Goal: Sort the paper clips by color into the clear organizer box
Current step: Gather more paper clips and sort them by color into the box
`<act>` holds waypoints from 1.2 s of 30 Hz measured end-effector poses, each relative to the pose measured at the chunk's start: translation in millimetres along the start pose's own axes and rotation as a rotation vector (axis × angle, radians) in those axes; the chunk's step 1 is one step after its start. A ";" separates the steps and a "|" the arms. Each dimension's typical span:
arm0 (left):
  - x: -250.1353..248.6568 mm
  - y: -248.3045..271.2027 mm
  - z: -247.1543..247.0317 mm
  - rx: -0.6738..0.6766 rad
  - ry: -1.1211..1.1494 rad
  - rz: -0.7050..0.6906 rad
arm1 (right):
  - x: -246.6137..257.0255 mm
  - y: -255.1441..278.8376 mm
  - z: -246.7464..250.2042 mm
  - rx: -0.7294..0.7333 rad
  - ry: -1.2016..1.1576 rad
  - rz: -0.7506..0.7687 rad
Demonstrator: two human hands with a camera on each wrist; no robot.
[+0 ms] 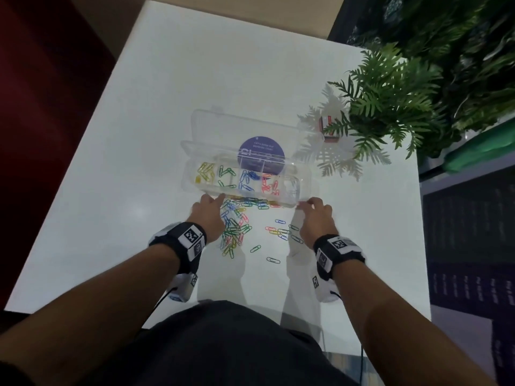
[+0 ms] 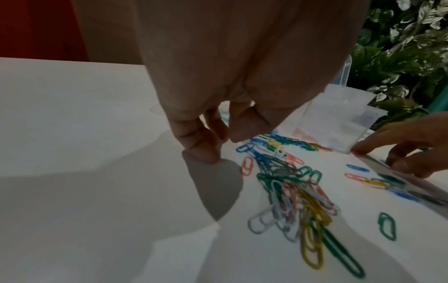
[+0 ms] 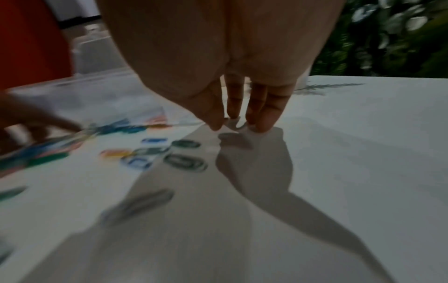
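Observation:
The clear organizer box (image 1: 304, 174) stands mid-table with its lid (image 1: 223, 126) folded back. Its compartments hold yellow (image 1: 205, 171), green (image 1: 226, 174), blue (image 1: 248, 178) and red clips (image 1: 269, 186). My left hand (image 1: 212, 206) grips the near-left edge of the box with curled fingers. At the near-right corner, my right hand (image 1: 314, 208) pinches the rim between thumb and fingers (image 3: 263, 124). A mixed pile of clips (image 1: 234, 229) lies between my hands, partly under the box's near wall, with loose clips (image 1: 281, 232) to its right. The pile (image 2: 290, 187) fills the left wrist view.
A leafy plant (image 1: 390, 101) overhangs the table's far right corner, with a small red object (image 1: 328, 129) beneath it. A purple round label (image 1: 262, 154) sits on the lid. The white table (image 1: 111, 218) ends just right of my right hand at a dark shelf.

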State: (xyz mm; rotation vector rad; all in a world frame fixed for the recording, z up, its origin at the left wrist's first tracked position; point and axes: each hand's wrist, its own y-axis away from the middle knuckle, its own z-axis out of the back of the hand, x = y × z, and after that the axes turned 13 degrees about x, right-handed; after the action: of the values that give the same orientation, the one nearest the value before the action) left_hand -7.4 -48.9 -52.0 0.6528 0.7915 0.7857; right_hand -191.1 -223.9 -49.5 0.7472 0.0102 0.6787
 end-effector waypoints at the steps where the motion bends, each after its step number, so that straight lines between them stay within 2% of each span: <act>1: -0.9 0.1 -2.9 -0.007 -0.003 -0.008 | 1.3 4.6 -7.8 0.010 0.058 0.035; 3: -1.1 -1.2 -9.2 -0.013 0.037 -0.059 | 6.3 13.1 -23.2 0.036 0.136 0.130; 5: -0.3 -2.7 -13.6 -0.004 0.079 -0.113 | 14.6 18.1 -32.8 0.058 0.116 0.217; 8: -2.3 -4.3 -11.0 -0.069 0.118 -0.136 | 29.4 15.2 -28.5 0.031 0.046 0.252; 11: -10.5 -5.8 -3.2 -0.106 0.064 -0.130 | 43.0 5.3 -17.3 0.036 0.033 0.246; 16: -28.3 -5.6 -4.1 -0.048 -0.151 -0.126 | 61.7 -5.0 -11.2 0.062 0.092 0.199; 21: -31.2 -2.6 -15.1 0.053 -0.198 -0.239 | 63.4 7.4 -27.2 0.102 0.117 0.357; 23: -22.8 -1.0 -12.1 0.044 -0.130 -0.266 | 52.7 11.1 -25.9 0.089 0.001 0.324; 25: -8.2 1.8 -4.8 -0.004 -0.076 -0.246 | 35.3 14.2 -20.7 0.056 -0.039 0.231; 29: 22.8 13.1 -2.9 0.048 -0.226 -0.177 | 18.3 22.9 -21.0 0.170 0.004 0.066; 32: 14.3 14.7 -17.3 0.053 -0.285 -0.224 | 40.8 21.6 -37.9 0.177 -0.051 0.144; 36: -7.3 11.5 -22.8 -0.011 -0.145 -0.315 | 67.3 9.8 -34.2 0.091 -0.197 0.245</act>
State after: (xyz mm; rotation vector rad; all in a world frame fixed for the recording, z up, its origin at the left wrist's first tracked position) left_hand -33.4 -43.6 -53.0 0.5521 0.7340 0.4506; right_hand -151.8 -158.8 -53.7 0.9098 -0.2348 0.8384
